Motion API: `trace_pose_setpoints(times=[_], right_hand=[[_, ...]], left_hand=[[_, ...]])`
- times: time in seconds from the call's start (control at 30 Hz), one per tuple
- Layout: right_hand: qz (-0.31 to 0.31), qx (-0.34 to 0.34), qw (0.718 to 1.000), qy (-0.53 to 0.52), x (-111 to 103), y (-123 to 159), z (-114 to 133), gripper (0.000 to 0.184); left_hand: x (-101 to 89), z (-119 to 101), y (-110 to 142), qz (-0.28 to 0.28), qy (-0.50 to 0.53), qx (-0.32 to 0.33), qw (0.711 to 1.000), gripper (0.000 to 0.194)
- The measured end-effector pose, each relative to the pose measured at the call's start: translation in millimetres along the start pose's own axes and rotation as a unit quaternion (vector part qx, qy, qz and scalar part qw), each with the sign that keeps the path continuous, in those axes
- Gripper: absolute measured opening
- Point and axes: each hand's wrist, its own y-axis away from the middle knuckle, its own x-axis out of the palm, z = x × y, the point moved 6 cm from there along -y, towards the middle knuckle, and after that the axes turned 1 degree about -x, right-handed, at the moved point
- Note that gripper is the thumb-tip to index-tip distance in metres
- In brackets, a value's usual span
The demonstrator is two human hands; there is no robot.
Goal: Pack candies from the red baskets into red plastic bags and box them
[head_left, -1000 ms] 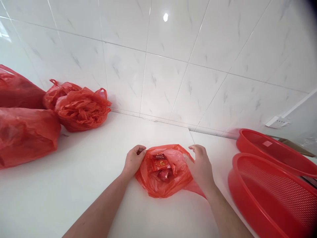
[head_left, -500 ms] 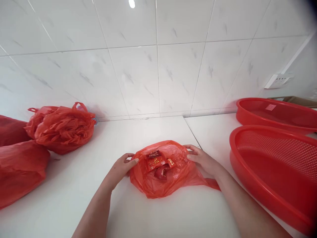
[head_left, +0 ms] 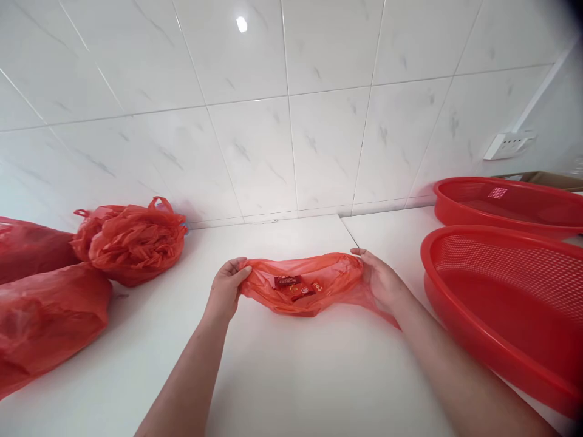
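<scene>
A thin red plastic bag [head_left: 291, 309] is stretched sideways between my hands over the white tabletop, its mouth facing up. Several small red and dark red wrapped packets [head_left: 288, 281] with gold print lie inside it. My left hand [head_left: 230, 282] pinches the bag's left rim between thumb and fingers. On the opposite side, my right hand [head_left: 380, 279] grips the right rim, its thumb partly hidden by the plastic. A loose tail of the bag trails beneath my right wrist.
To the right stand a large red perforated plastic basket [head_left: 426, 267] and a second red basket [head_left: 441, 209] behind it. Stuffed red plastic bags [head_left: 50, 321] sit at the left, with a crumpled red bag bundle [head_left: 136, 243] by the tiled wall [head_left: 255, 152].
My hands have moved up and apart, pulling the bag's mouth wider and flatter. The opening was rounder before. The view has shifted slightly.
</scene>
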Motion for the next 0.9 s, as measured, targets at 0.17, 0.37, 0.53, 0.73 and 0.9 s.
trace_pose_setpoints(times=[0.17, 0.37, 0.53, 0.73, 0.9], right_hand=[[0.001, -0.066, 0.979, 0.191, 25.6, -4.3, 41.8, 0.035], [-0.154, -0.238, 0.796, 0.535, 50.1, -1.0, 104.7, 0.03], [-0.063, -0.184, 0.893, 0.405, 77.8, -0.4, 125.2, 0.018], [-0.024, -0.177, 0.983, 0.04, 55.4, -10.0, 117.7, 0.024], [-0.136, -0.046, 0.981, 0.134, -0.9, -28.2, 31.9, 0.022]], left_hand=[[19.6, -62.7, -9.9, 0.033, -0.075, 0.088, 0.993, 0.046], [17.2, -134.6, -6.5, -0.039, -0.096, 0.21, 0.972, 0.041], [14.5, -161.9, 3.8, -0.064, -0.113, 0.247, 0.96, 0.035], [11.9, -156.8, 9.2, -0.011, -0.077, 0.218, 0.973, 0.045], [-36.0, -117.5, 8.3, -0.121, -0.145, 0.228, 0.955, 0.051]])
